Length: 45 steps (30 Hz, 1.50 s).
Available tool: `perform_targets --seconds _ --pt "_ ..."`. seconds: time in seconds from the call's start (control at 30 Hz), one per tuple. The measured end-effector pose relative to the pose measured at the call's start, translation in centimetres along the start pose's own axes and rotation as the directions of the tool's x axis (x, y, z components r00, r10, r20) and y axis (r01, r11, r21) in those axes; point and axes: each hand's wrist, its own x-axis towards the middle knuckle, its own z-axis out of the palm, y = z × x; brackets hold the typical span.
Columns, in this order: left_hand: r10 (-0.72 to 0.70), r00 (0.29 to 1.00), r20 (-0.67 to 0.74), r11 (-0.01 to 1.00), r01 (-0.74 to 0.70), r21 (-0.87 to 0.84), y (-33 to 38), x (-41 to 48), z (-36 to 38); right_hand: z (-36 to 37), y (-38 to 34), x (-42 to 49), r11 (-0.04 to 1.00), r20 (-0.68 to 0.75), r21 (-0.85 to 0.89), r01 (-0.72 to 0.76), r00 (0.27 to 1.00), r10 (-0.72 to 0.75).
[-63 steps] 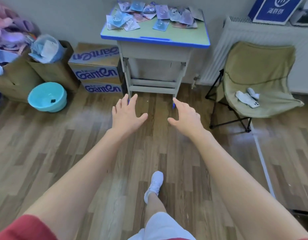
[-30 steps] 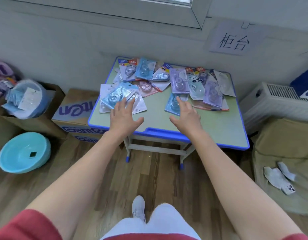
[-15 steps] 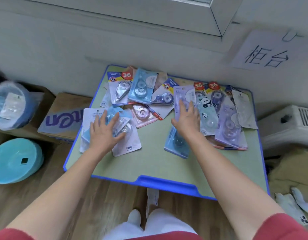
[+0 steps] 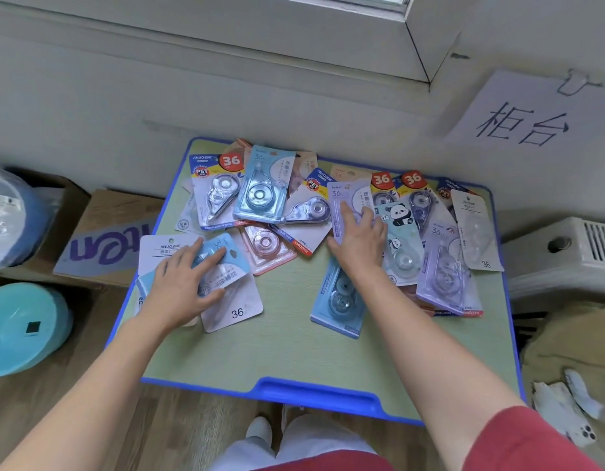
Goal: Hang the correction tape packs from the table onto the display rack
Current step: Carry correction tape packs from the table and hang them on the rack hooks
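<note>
Across packs [image 4: 260,188], left hand [image 4: 182,283] splayed, right hand [image 4: 360,246] flat

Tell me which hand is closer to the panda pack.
Right. The right hand presses a lilac pack just left of the panda pack; the left hand rests on a light blue pack, much farther left.

The person wears a red top with a short sleeve [image 4: 518,443], white legwear [image 4: 314,448] and a white shoe [image 4: 258,431], forearms bare.
</note>
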Motion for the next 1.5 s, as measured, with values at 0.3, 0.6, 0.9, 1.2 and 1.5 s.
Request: perform_targets --seconds 0.3,0.6,0.9,1.2,1.5 --pt "-0.041 0.994 -0.101 0.995 0.032 -0.091 1.3 -0.7 -0.5 -0.8 -0.3 0.2 0.988 0.037 0.133 -0.084 0.996 0.080" --pt "-0.057 0.991 -0.123 0.994 0.045 -0.104 1.9 -1.4 -0.3 -1.1 -0.7 0.1 0.979 0.050 0.176 -0.100 0.994 0.093" --pt "-0.071 0.984 -0.164 0.991 0.051 -0.121 2.5 -1.4 -0.7 -2.4 -0.8 -1.0 0.958 -0.091 0.281 -0.057 0.992 0.085" --pt "0.111 0.977 -0.180 0.988 -0.128 -0.085 5.2 -0.8 -0.7 -3.0 -1.3 -6.7 0.913 -0.169 0.405 -0.047 0.978 0.125" --pt "0.428 0.901 -0.079 0.902 -0.431 -0.035 6.6 -1.8 0.0 -0.6 -0.7 -18.6 0.841 -0.241 0.463 -0.279 0.873 0.423"
